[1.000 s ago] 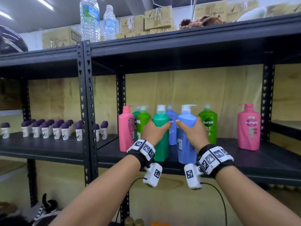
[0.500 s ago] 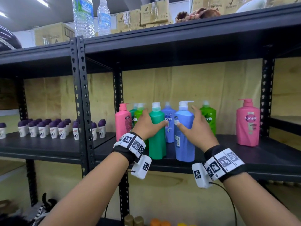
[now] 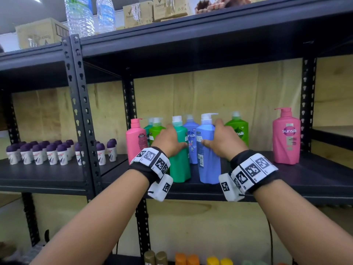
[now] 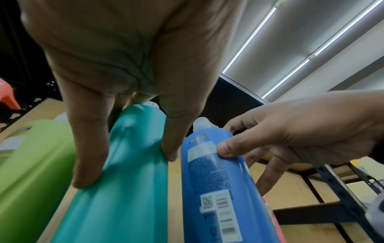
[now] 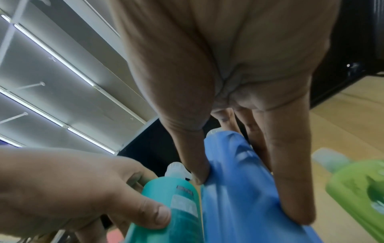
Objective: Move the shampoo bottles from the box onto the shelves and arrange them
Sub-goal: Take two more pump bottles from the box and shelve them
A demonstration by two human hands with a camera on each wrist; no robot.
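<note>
Upright on shelf (image 3: 305, 180), left hand (image 3: 169, 141) grips teal bottle (image 3: 180, 165), right hand (image 3: 222, 143) grips blue pump bottle (image 3: 209, 169).

Arms: bare to the wrists, no sleeves.
Left wristband (image 3: 150, 162): black strap, white square-code tags, white camera block beneath.
Right wristband (image 3: 252, 172): same, with a dark cable.

Both my hands on bottles.
My right hand (image 5: 239, 98) grips the blue bottle (image 5: 239, 189); my left hand (image 5: 72, 189) holds the teal bottle (image 5: 172, 205) beside it.
</note>
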